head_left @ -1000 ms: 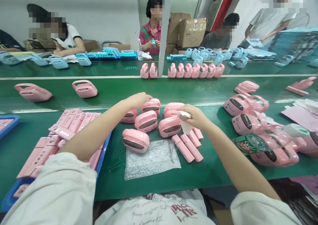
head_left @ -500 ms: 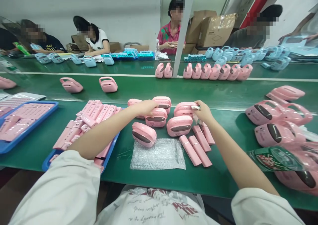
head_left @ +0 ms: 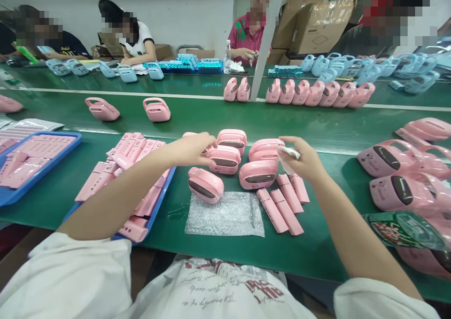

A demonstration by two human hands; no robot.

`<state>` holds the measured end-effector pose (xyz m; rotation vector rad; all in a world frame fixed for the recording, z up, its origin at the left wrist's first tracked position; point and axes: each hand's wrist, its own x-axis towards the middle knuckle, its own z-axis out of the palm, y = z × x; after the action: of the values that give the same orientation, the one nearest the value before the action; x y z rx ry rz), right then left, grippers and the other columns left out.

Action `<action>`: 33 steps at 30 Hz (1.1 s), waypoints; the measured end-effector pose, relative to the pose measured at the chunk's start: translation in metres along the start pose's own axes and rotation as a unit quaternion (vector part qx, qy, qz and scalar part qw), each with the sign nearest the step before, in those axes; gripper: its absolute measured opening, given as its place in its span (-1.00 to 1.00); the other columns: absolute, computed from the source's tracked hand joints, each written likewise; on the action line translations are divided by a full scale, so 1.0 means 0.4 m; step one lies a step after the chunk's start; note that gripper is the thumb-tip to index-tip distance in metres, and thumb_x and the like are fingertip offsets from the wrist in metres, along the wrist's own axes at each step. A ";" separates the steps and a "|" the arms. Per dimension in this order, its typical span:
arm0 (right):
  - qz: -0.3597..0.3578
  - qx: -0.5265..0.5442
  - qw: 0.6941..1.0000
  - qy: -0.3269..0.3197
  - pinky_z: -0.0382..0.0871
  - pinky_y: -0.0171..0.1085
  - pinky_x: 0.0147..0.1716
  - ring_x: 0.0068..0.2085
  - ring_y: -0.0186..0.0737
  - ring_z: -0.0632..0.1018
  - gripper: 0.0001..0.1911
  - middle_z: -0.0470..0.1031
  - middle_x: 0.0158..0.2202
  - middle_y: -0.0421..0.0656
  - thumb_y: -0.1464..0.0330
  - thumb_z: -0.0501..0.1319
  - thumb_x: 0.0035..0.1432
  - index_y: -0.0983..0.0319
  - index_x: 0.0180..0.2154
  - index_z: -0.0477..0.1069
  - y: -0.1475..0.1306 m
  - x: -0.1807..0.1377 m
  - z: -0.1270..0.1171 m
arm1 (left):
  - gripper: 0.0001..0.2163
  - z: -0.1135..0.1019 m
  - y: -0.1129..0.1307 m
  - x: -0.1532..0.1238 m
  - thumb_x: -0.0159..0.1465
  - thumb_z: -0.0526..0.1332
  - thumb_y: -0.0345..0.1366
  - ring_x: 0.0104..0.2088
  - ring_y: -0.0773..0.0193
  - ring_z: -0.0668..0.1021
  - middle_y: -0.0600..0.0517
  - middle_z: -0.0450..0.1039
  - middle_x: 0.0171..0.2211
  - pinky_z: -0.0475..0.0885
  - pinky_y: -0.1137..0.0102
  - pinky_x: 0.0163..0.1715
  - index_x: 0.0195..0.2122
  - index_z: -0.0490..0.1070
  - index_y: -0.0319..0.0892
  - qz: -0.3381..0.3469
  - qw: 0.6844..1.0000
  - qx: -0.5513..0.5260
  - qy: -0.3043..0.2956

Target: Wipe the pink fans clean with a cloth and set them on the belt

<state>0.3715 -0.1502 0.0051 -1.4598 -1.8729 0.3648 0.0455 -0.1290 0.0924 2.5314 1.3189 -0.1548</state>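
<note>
My left hand [head_left: 193, 151] is open, thumb and fingers apart, beside a glossy pink handled device with a dark front panel [head_left: 225, 160]. I cannot tell whether the fingertips touch it. In my right hand [head_left: 307, 160] is a crumpled white cloth or tissue [head_left: 291, 153], pinched between thumb and fingers. That hand is close to another pink device [head_left: 265, 150]. More of these devices stand around, one [head_left: 206, 185] overlapping a sheet of bubble wrap [head_left: 225, 215]. Several pink stick-shaped pieces [head_left: 273, 211] lie below my right hand.
A blue tray [head_left: 155, 211] of pink pieces lies under my left forearm, with another blue tray [head_left: 10, 197] farther left. Pink devices [head_left: 391, 192] and a green packet [head_left: 405, 229] crowd the right. Across the green belt, a post [head_left: 264, 42] rises before seated co-workers.
My left hand has drawn back leftward off the pink devices and its fingers have spread. My right hand has shifted slightly right with the white cloth. The camera view has tilted down a little.
</note>
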 end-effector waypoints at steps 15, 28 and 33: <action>-0.102 -0.167 0.976 -0.092 0.47 -0.19 -0.35 -0.23 -0.04 0.62 -0.65 0.61 -0.11 -0.07 0.31 0.11 0.18 0.11 -0.05 0.53 -0.030 -0.048 0.003 | -0.85 0.040 -0.072 -0.091 0.19 0.21 -0.27 -0.32 0.13 0.49 -0.02 0.46 -0.40 0.10 0.37 -0.50 -0.46 0.27 -0.14 -0.110 0.986 0.098 -0.081; -0.167 -0.141 0.975 -0.041 0.50 -0.23 -0.34 -0.19 -0.09 0.62 -0.68 0.56 -0.05 -0.05 0.24 0.14 0.26 0.14 0.00 0.48 0.021 -0.086 -0.032 | -0.74 0.030 -0.153 -0.063 0.13 0.22 -0.12 -0.25 0.14 0.53 -0.06 0.51 -0.19 0.30 0.39 -0.34 -0.25 0.43 -0.19 -0.093 0.996 -0.015 -0.003; -0.123 -0.057 0.990 0.023 0.52 -0.26 -0.34 -0.25 -0.13 0.62 -0.79 0.61 -0.17 -0.14 0.21 0.17 0.25 0.05 -0.16 0.54 -0.021 -0.147 -0.061 | -0.54 -0.064 -0.223 -0.025 0.17 0.19 0.09 -0.18 0.18 0.55 -0.06 0.56 -0.16 0.37 0.39 -0.20 -0.12 0.47 -0.20 -0.115 0.989 -0.075 0.060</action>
<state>0.3880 -0.2124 0.0059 -1.2776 -2.0358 0.1055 -0.0340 -0.0808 0.1014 2.2910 1.6036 0.0510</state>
